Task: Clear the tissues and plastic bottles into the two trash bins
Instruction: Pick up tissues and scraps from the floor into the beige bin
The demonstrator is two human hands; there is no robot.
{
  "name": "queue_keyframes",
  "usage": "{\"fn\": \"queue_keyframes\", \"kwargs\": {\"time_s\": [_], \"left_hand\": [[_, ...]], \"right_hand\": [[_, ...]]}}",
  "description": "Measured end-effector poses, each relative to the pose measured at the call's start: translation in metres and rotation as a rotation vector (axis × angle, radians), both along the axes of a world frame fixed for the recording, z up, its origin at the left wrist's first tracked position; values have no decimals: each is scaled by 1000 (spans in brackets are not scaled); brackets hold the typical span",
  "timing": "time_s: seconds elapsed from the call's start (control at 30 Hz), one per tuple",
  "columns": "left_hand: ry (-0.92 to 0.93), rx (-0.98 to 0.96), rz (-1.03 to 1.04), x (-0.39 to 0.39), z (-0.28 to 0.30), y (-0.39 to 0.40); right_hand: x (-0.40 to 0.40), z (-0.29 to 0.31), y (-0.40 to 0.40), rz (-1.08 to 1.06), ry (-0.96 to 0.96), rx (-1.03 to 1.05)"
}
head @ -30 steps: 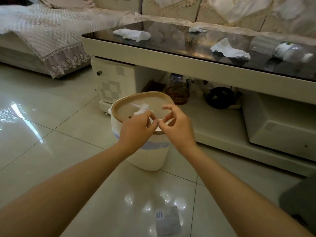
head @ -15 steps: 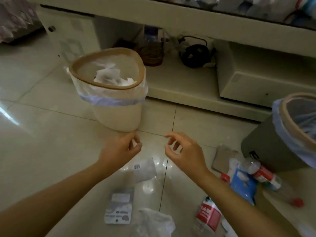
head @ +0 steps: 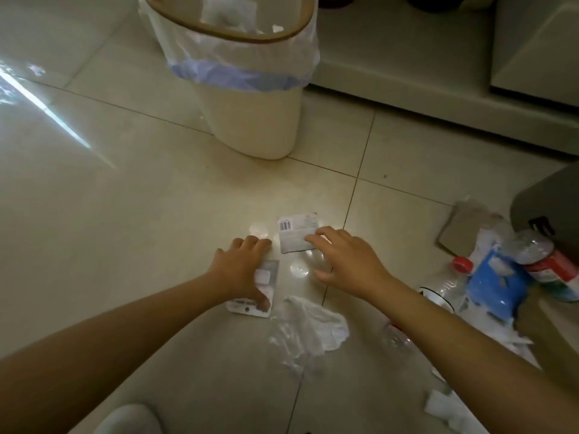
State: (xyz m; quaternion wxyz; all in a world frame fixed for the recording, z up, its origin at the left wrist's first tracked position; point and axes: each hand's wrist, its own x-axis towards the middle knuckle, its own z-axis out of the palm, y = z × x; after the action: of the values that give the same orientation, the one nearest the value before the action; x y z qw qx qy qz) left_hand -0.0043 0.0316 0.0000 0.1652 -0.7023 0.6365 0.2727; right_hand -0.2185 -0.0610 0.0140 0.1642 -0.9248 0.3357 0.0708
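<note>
Both hands are down at the tiled floor [head: 94,214] in the middle of the view. The left hand [head: 242,270] lies palm-down on a flat printed packet [head: 269,277], fingers curled over its far edge and thumb pressing its near end, so it grips the packet. The right hand [head: 344,261], just at 3 o'clock from the left, has its fingers spread and relaxed, the fingertips [head: 313,239] touching the near edge of a white label with a barcode [head: 296,233] that lies flat at 12 o'clock from the gap between the hands. A crumpled tissue [head: 316,328] with clear film lies at 6 o'clock from the hands, apart from both. The cream trash bin [head: 257,114], lined with a white and blue bag, stands at 12 o'clock with tissues inside it. At 3 o'clock, plastic bottles with red caps and labels [head: 548,264] lie among a blue packet [head: 495,283] and a brown card [head: 466,227], just beside the dark second bin [head: 551,208] at the right edge. More tissue scraps [head: 441,405] lie at 5 o'clock
</note>
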Motion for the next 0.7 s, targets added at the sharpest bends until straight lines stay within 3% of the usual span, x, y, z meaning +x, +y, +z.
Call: {"fn": "queue_keyframes", "kwargs": {"time_s": [0.13, 0.43, 0.57, 0.7], "left_hand": [[-123, -11, -147, 6, -14, 7], [-82, -14, -145, 11, -23, -10], [45, -7, 98, 16, -18, -19], [209, 12, 410, 28, -17, -26]], "right_hand": [[13, -12, -8, 24, 104, 57], [31, -24, -38, -38, 116, 131], [42, -31, -43, -71, 123, 180], [50, -41, -41, -61, 116, 99]]}}
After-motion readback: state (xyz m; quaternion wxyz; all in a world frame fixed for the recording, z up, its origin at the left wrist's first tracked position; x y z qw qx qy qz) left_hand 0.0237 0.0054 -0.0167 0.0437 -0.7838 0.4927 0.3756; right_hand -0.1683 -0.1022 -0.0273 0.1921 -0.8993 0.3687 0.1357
